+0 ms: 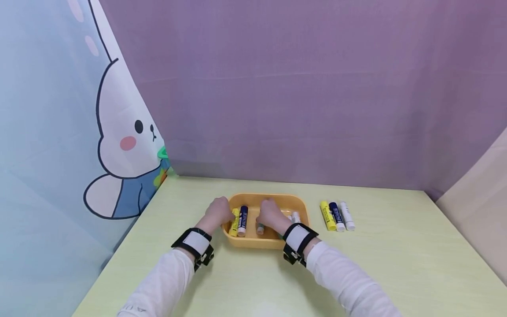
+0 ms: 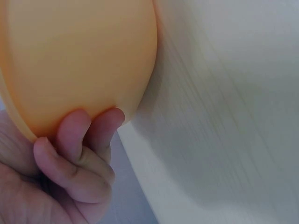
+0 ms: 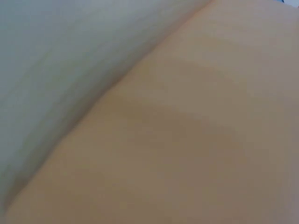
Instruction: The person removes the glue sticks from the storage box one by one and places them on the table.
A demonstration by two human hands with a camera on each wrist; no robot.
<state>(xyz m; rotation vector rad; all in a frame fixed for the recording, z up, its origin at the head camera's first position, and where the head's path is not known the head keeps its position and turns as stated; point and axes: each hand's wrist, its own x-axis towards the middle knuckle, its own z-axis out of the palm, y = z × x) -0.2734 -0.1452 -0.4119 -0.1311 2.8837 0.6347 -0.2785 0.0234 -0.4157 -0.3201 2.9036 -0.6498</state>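
Head view shows an orange tray [image 1: 253, 243] on a pale table [image 1: 396, 246], and both hands are at it. The left hand [image 1: 219, 210] grips the tray's left end; in the left wrist view its bent fingers [image 2: 75, 130] press against the tray's wall. The right hand [image 1: 272, 215] is over the middle of the tray, with a greyish stick [image 1: 260, 229] directly below its fingers; I cannot tell whether it holds that stick, as the fingertips are hidden and the right wrist view shows only tray wall and table.

Inside the tray, a yellow stick [image 1: 234, 223] and a navy stick [image 1: 243, 220] lie side by side at the left end, and a white stick [image 1: 295, 216] lies at the right end. Just right of the tray, a row of three tubes [image 1: 337, 216], yellow, navy and white, lies on the table. Beyond the tray hangs a purple curtain [image 1: 297, 88].
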